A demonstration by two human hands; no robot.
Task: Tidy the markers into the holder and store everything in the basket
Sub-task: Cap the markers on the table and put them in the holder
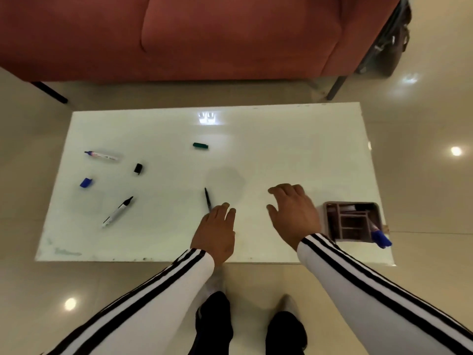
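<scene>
A red sofa [230, 34] stands beyond a white surface [281, 139] that carries all the task's things. At its near right corner sits a brownish holder [327, 216] with inner dividers; 1 blue-capped marker [378, 235] leans out of its near right side.

The right hand [294, 213] hovers palm down just left of the holder, fingers spread and gripping nothing. The left hand [216, 233] lies near the middle of the front edge, its fingers loosely extended toward a thin black pen [207, 198]. The pen's near end meets the fingertips [225, 206], but I cannot tell whether they touch it; nothing is gripped.

Well to the left of both hands lie 2 more markers:
- a black-and-white marker [118, 211], lying diagonally
- a blue-tipped marker [102, 156], farther back

3 loose caps are scattered about. A green cap [200, 146] lies beyond the pen. A blue cap [86, 182] and a black cap [138, 168] lie between the 2 left markers.
</scene>
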